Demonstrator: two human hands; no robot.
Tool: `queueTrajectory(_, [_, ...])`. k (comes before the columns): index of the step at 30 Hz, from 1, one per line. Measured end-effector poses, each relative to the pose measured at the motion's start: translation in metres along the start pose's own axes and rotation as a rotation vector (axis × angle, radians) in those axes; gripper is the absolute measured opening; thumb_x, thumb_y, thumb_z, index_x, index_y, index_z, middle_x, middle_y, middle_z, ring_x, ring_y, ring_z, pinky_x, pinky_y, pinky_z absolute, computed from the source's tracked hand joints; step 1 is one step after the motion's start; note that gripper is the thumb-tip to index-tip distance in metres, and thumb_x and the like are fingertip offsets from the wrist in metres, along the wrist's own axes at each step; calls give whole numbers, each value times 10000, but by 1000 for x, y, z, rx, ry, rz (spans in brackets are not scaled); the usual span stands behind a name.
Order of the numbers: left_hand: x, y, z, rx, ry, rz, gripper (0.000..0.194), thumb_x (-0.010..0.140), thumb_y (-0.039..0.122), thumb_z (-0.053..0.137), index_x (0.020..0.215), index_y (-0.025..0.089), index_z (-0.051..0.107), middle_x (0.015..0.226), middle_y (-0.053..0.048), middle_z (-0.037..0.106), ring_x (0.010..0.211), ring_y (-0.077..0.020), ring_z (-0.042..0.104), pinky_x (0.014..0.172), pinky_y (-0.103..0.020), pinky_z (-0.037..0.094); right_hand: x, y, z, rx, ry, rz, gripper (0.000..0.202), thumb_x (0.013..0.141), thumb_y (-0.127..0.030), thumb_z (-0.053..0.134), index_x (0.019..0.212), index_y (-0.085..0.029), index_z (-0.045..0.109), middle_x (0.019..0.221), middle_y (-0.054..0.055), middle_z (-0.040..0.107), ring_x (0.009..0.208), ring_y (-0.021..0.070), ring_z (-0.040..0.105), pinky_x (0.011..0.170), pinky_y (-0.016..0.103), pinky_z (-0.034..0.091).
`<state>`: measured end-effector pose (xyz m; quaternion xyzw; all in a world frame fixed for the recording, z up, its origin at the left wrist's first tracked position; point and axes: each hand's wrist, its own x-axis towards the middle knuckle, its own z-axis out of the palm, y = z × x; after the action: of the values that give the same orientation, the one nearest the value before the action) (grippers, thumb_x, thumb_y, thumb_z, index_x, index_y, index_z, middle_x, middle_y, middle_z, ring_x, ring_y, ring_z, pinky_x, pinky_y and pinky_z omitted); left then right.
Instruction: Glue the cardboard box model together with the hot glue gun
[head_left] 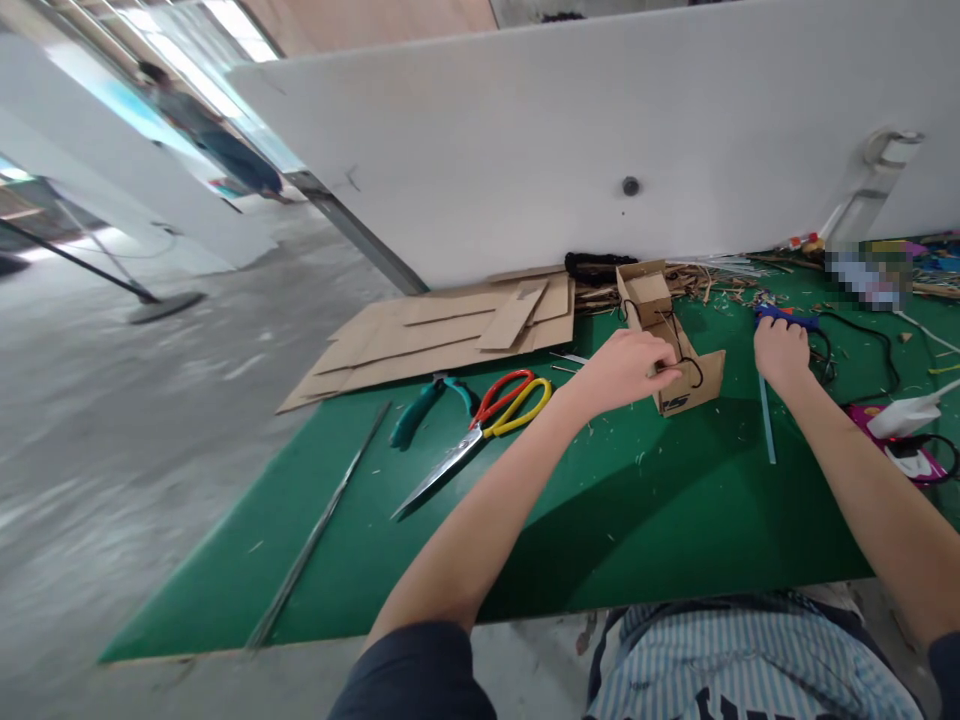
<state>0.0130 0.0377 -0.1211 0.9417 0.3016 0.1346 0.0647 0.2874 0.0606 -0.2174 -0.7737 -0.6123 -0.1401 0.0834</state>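
Note:
My left hand [630,366] is closed on a folded cardboard piece [701,385] with black cord [684,352] threaded through it. To the right, my right hand [781,350] has its fingers closed around the handle of a blue tool [791,318], which lies over the green table; most of the tool is hidden. A thin pale-blue strip [766,425] extends down from beside that hand. Left of my left hand lie scissors [480,430] with one red and one yellow handle, and teal-handled pliers [420,412].
Flat cardboard sheets [420,340] lie at the back left of the green table [585,540]. A wire bundle [322,525] rests near its left edge. A white board [510,150] stands behind. At right are a pink power strip [922,465] and cables. A person [202,130] stands far left.

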Motion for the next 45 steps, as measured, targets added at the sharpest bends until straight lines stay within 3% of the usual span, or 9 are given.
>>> queueTrajectory(6, [-1,8,-2,18,-12,-43,237,972,323,514,808,184,615,841,-18,700,839,-180,614,950,-394,381,9,1,16,-31,109,48,482,953,-98,275,1330,25,550,1335,364,546,1155,414,537,963,554,355])
queueTrajectory(11, [-1,9,-3,56,-27,-45,222,972,304,516,820,175,613,817,-23,672,839,-186,606,914,-384,400,40,5,19,-31,27,137,479,954,-91,302,1328,96,535,1238,381,601,1179,404,549,989,550,337])
queueTrajectory(14, [-1,8,-4,55,-50,-17,238,984,311,503,829,170,617,814,-37,660,830,-187,597,809,-335,414,55,11,15,6,-33,165,454,950,-76,316,1296,75,569,1209,349,617,1159,381,568,996,537,345])
queueTrajectory(18, [-3,7,-4,30,-77,0,260,1009,316,470,864,163,624,860,-53,667,857,-193,601,743,-308,412,59,14,9,65,23,189,428,955,-56,287,1206,26,624,1205,319,597,1151,372,556,961,522,387])
queueTrajectory(28, [-2,5,-3,-3,-60,-24,241,994,314,491,841,171,608,858,-43,677,849,-195,605,744,-316,416,39,14,-33,129,289,94,333,883,-80,435,1195,-61,550,1233,288,505,1090,371,541,841,499,465])
queueTrajectory(33, [-4,-2,-5,-8,-44,-32,248,993,324,484,835,179,610,832,-41,664,832,-195,598,729,-315,412,17,1,-51,285,371,26,382,845,-203,583,1197,-100,476,1263,276,469,1067,374,584,819,491,501])
queueTrajectory(37, [-3,-10,-1,-21,-13,-36,227,987,322,506,850,177,614,850,-47,662,846,-194,607,751,-316,429,-3,-7,-49,521,378,51,429,815,-245,607,1196,-146,435,1207,220,506,966,337,629,754,472,525])
queueTrajectory(41, [-2,-15,4,-9,15,-16,234,988,328,503,860,174,622,864,-56,670,850,-197,619,764,-323,440,-24,-5,-37,692,460,-16,392,792,-239,590,1150,-180,445,1093,145,545,1008,317,598,848,494,517])
queueTrajectory(45, [-2,-15,4,-15,27,-15,210,971,300,523,842,173,629,849,-52,684,844,-195,621,763,-322,442,-42,-4,-26,776,519,25,315,827,-379,618,1045,-210,464,998,98,555,920,280,593,828,468,510])
